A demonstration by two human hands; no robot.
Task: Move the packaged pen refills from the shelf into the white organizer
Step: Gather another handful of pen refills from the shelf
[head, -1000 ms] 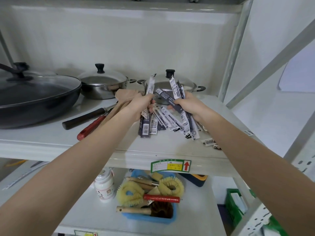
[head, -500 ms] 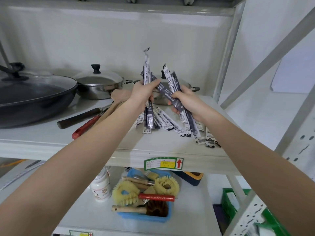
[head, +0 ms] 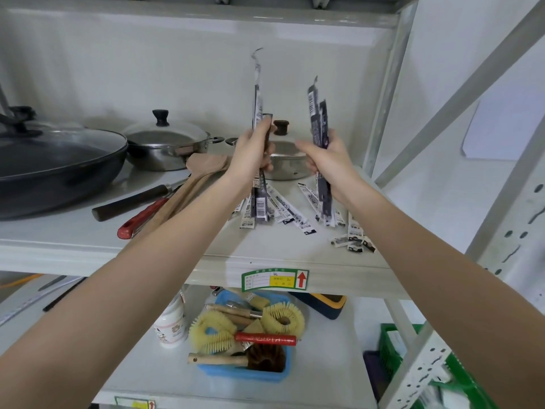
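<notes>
Above the shelf [head: 177, 246]: both bundles had separated since half a second before.
Left hand [head: 250, 154]: gripped upright refills [head: 258, 93].
Right hand [head: 327, 160]: gripped another bundle [head: 318, 119].

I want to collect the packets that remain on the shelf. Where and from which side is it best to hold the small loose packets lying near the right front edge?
The loose packets lie flat and thin on the shelf, near its front edge. Probably come from the front with the right hand, once free, slide their ends past the edge, then pinch across the narrow width.
</notes>
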